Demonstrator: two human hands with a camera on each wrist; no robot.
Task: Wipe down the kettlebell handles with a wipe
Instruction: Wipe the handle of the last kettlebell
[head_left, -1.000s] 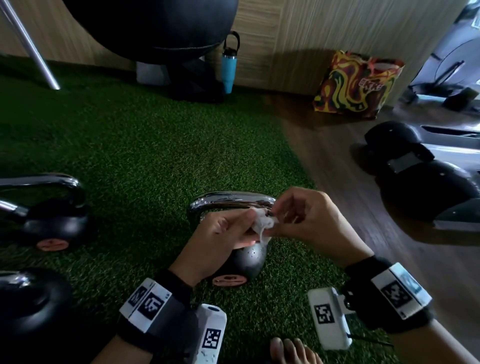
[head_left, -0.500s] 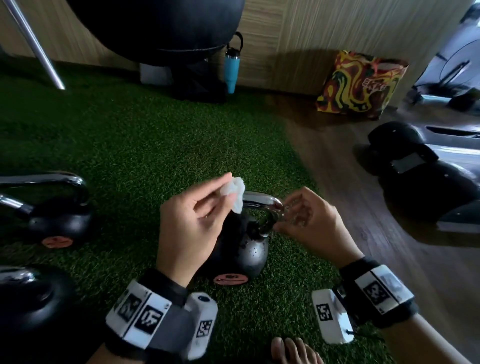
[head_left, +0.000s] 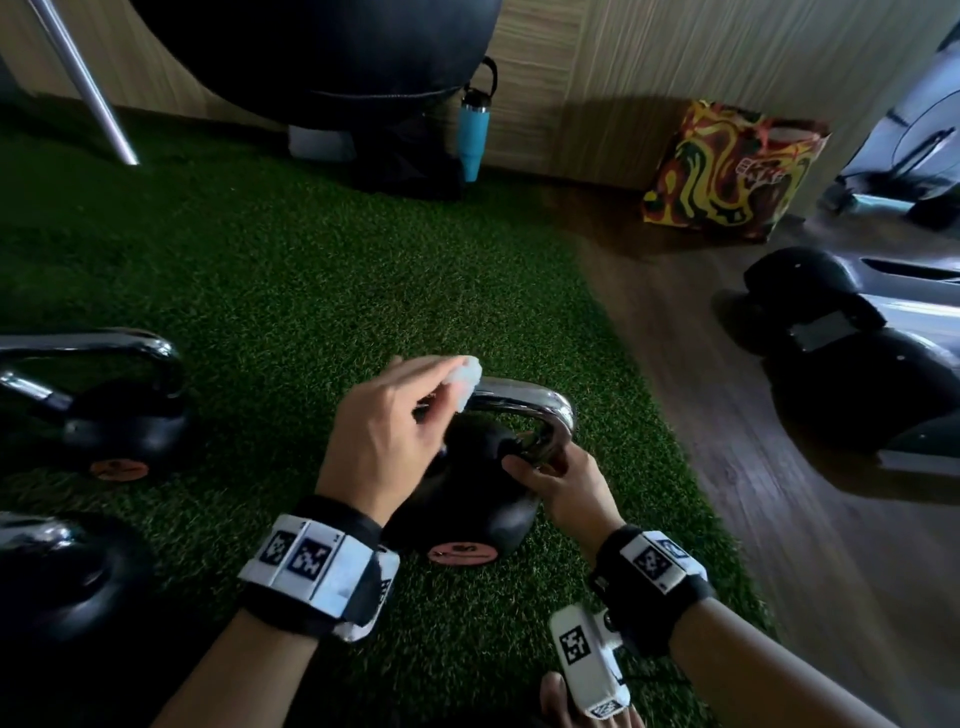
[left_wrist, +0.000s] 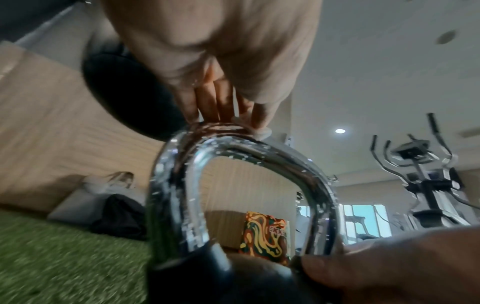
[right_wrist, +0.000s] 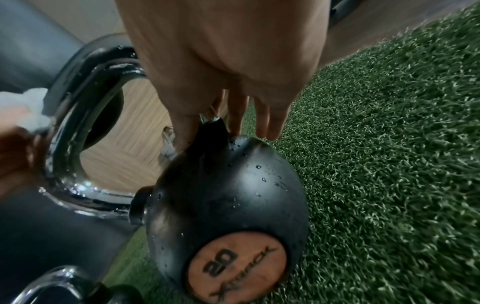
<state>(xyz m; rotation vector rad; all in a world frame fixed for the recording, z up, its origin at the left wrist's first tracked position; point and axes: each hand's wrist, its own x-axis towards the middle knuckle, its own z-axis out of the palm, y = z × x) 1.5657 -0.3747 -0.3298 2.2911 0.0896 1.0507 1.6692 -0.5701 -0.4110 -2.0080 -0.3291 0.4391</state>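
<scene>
A black kettlebell (head_left: 467, 499) with an orange "20" label (right_wrist: 233, 265) stands on the green turf, just in front of me. Its chrome handle (head_left: 524, 402) arches over the top and is speckled with droplets. My left hand (head_left: 384, 431) pinches a small crumpled white wipe (head_left: 465, 376) and presses it on the top left of the handle (left_wrist: 233, 144). My right hand (head_left: 566, 478) grips the kettlebell at the foot of the handle's right leg. There its thumb and fingers (right_wrist: 259, 115) straddle the black collar.
Two more kettlebells (head_left: 119, 415) (head_left: 62, 571) stand on the turf at my left. A black exercise ball (head_left: 311, 52), a blue bottle (head_left: 475, 135) and a colourful bag (head_left: 727, 176) line the far wall. A machine base (head_left: 857, 374) sits on the wooden floor at right.
Both hands held the wipe a second ago. The left hand then took it alone and brought it down onto the handle's top. The right hand dropped to the handle's foot.
</scene>
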